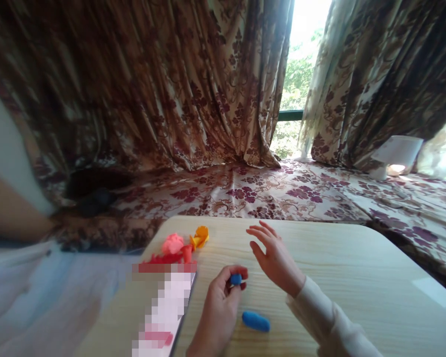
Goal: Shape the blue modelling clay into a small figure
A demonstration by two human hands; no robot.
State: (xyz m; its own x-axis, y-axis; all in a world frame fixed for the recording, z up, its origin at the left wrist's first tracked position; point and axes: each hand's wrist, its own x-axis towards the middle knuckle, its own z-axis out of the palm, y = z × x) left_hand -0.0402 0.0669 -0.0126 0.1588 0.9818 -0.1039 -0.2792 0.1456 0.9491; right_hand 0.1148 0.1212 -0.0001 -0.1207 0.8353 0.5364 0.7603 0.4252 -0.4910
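Observation:
My left hand point(223, 302) is closed around a small piece of blue modelling clay point(236, 279), which shows between the thumb and fingers. A larger blue clay roll point(256, 321) lies on the table just right of that wrist. Above the tabletop, to the right, my right hand point(275, 255) is held with its fingers apart and nothing in it. Left of my hands sit a yellow plastic piece point(199, 238), a pink lump point(173, 243) and red pieces point(187, 253), their exact kinds unclear.
The pale wooden table point(342, 277) has rounded corners. A flat item with a blurred-out surface point(167, 307) lies along its left side. Behind are patterned curtains point(208, 89), a floral-covered ledge point(241, 191) and a white lamp point(401, 151). Pale bedding point(40, 297) is at left.

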